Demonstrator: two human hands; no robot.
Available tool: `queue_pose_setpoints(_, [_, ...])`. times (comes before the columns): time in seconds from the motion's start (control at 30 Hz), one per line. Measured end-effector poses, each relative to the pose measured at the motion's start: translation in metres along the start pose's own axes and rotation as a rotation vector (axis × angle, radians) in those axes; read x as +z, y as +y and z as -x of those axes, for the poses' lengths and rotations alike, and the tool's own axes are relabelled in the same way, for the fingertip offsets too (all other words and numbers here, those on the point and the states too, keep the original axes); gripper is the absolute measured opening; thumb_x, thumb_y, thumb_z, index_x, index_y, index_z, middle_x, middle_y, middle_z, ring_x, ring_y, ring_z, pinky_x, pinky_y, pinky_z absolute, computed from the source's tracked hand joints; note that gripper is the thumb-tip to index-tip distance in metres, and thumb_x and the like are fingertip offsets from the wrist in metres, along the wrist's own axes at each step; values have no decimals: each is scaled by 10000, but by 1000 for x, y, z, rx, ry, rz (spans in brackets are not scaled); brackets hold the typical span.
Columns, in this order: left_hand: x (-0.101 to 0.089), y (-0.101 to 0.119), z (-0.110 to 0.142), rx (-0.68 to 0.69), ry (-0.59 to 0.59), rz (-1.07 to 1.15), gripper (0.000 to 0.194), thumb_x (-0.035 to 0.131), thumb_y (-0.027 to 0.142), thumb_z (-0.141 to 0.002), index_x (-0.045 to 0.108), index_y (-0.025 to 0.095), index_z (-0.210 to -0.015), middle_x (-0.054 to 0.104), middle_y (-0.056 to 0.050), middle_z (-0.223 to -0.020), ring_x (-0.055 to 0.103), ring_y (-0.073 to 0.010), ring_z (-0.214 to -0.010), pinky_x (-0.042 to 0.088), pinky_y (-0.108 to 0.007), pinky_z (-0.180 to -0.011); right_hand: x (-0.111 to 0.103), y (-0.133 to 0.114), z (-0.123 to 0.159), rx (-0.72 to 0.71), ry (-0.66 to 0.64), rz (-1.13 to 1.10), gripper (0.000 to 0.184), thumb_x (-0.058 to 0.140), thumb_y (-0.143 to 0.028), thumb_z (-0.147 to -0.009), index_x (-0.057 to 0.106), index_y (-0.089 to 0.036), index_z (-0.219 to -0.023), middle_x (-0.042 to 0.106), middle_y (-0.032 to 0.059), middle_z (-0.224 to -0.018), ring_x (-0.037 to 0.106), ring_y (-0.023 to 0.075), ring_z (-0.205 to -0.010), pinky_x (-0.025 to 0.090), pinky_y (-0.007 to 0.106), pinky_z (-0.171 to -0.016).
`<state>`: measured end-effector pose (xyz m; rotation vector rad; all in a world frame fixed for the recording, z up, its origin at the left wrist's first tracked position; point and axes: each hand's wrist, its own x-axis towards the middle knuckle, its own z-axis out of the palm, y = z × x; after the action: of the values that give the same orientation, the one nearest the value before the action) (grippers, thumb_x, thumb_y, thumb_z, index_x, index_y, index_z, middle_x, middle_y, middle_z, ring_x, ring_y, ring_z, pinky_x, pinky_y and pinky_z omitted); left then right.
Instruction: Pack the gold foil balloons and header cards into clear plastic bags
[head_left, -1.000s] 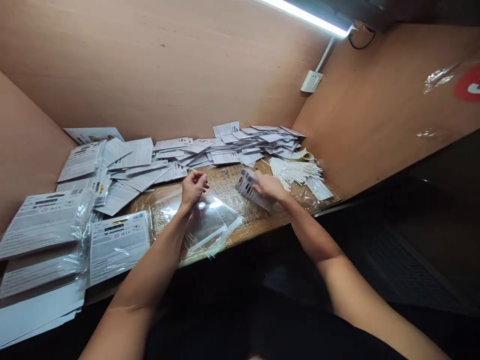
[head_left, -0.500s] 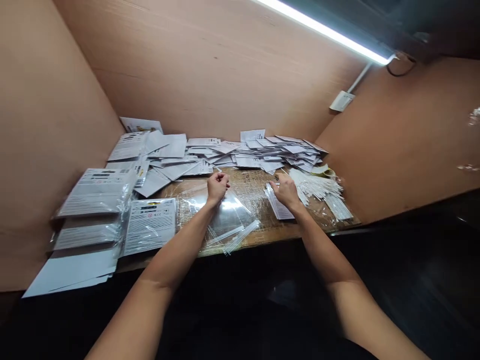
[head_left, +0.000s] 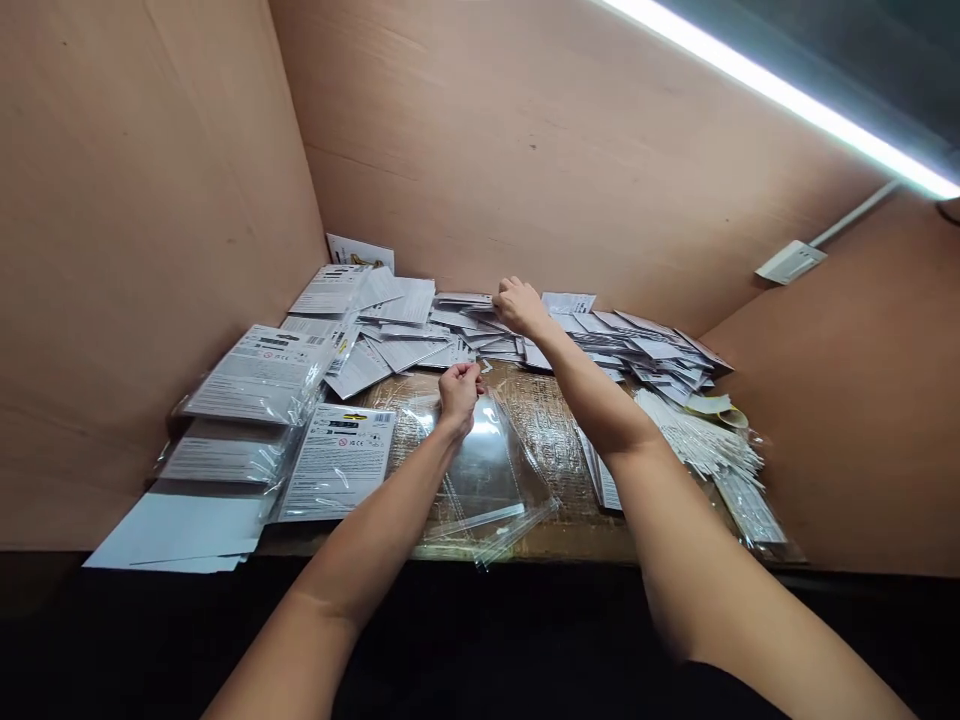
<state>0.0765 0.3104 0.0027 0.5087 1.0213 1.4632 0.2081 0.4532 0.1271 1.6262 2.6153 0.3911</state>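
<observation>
Left hand (head_left: 459, 392) clenched, pinching a clear plastic bag (head_left: 491, 470) lying on the wooden bench (head_left: 577, 535). Right hand (head_left: 521, 306) sits on the pile of printed cards (head_left: 637, 345); can't tell if its grip holds one.
</observation>
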Motion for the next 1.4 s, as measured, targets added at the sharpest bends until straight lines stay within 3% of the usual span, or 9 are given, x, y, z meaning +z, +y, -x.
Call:
queue_pose_setpoints(0.13, [0,-6,0,-9,0,-1,103,770,212,-802,677,173,-823,634,28,-674,525,-81,-489,389,-210,-499,14,-24,-26,-85,79,5,395,560,-338,-1054,659,-131,-1376,607,222,-1452,539,375,-1306,469,500,-1049])
queue_pose_setpoints(0.23, [0,-5,0,-13,-1,-4,108,777,207,-803,675,173,-815,627,32,-654,532,-81,-481,374,-207,-484,24,-35,-40,-41,-16,-3,521,636,-345,-1016,546,-143,-1488,687,223,-1367,645,370,-1197,514,466,-982])
queue_pose_setpoints(0.4, [-2,4,0,-93,-45,77,249,847,325,-791,652,173,-820,602,42,-629,571,-83,-480,319,-188,-450,16,-15,-34,-30,-7,5,381,396,-167,-1073,591,-76,-1387,739,285,-1249,730,372,-1113,546,471,-954])
queue_pose_setpoints(0.6, [-15,29,0,-419,-367,418,555,713,683,-881,732,142,-998,777,-118,-890,754,-215,-806,583,-296,-662,1,16,91,-548,450,-145,370,400,-232,-1120,651,-176,-1386,713,182,-1437,627,300,-1420,498,544,-1159])
queue_pose_setpoints(0.73, [-21,37,10,-437,-772,257,666,862,624,-751,747,127,-1180,797,-194,-1174,746,-400,-1129,609,-510,-953,4,12,200,-734,379,-164,341,582,-239,-1078,684,-365,-1378,699,17,-1497,608,241,-1455,424,522,-1246])
queue_pose_setpoints(0.87, [-10,26,25,-251,-693,44,674,1016,330,-600,734,147,-1183,809,-164,-1165,771,-358,-1046,607,-493,-973,18,2,252,-192,447,-406,380,545,-228,-1077,662,-328,-1424,678,80,-1505,586,284,-1459,403,564,-1254])
queue_pose_setpoints(1.0, [6,9,37,-5,-540,34,703,1041,305,-546,712,164,-1151,815,-112,-1127,772,-285,-997,607,-442,-968,40,-13,253,467,515,-1065,587,718,-515,-964,562,-217,-1445,720,158,-1336,701,302,-1217,597,501,-1035])
queue_pose_setpoints(1.17, [15,0,42,20,-484,110,627,976,576,-663,739,157,-1066,821,-105,-1042,773,-254,-908,628,-420,-908,55,-44,235,463,440,-1676,645,928,-564,-710,665,-214,-1184,774,106,-1242,727,267,-1120,580,427,-1048])
queue_pose_setpoints(1.4, [11,-4,35,48,-598,-113,633,808,757,-788,787,153,-976,813,-131,-979,761,-295,-936,610,-425,-886,34,-30,236,426,376,-1612,614,896,-618,-697,716,-204,-1114,805,99,-1126,735,285,-1022,588,425,-942])
